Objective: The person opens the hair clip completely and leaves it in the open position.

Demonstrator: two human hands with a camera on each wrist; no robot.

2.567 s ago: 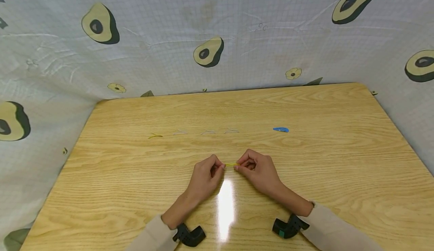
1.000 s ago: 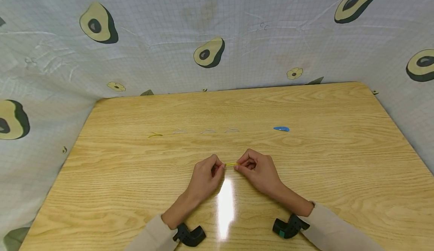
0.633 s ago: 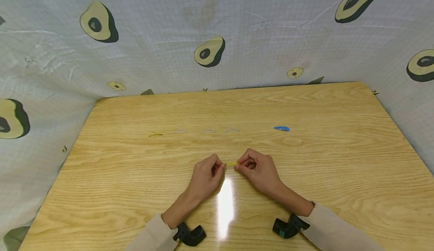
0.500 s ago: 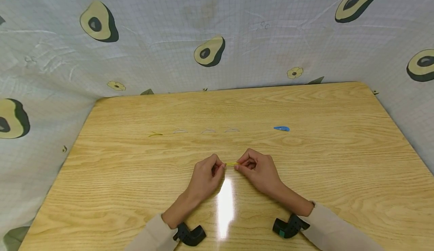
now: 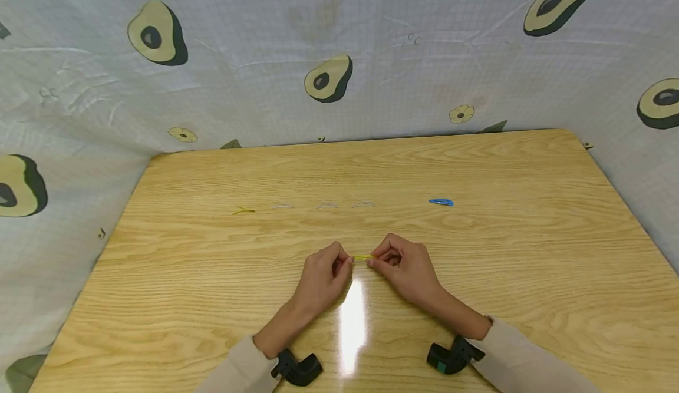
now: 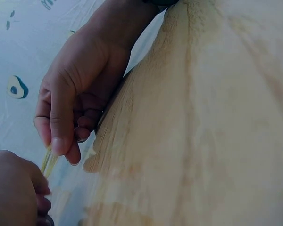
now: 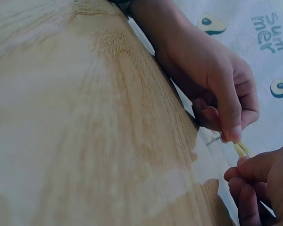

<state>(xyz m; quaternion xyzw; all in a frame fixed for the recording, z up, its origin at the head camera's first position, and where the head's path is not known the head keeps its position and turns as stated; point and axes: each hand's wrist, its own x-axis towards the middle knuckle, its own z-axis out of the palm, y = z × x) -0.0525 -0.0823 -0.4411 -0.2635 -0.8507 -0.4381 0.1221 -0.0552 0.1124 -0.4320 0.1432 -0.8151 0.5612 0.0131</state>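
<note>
A yellow hair clip [image 5: 363,257] is stretched between both hands above the table's middle, its two thin strands slightly apart. My left hand [image 5: 320,275] pinches one end between thumb and forefinger. At the other end, my right hand [image 5: 405,268] does the same, with its remaining fingers curled in. Fingertips cover both ends of the clip. In the left wrist view, the clip [image 6: 48,162] shows two pale yellow strands beside the near left hand [image 6: 12,188]. The right wrist view shows the clip [image 7: 242,149] between the far left hand and the near right hand [image 7: 278,181].
Behind the hands, a row holds another forked yellow clip [image 5: 244,210] and thin whitish clips, one at left [image 5: 282,205], one mid-row [image 5: 326,205], one at right [image 5: 363,203]. Farther right lies a blue snap hair clip [image 5: 441,202]. A patterned sheet [image 5: 254,75] hangs behind the wooden table [image 5: 504,234].
</note>
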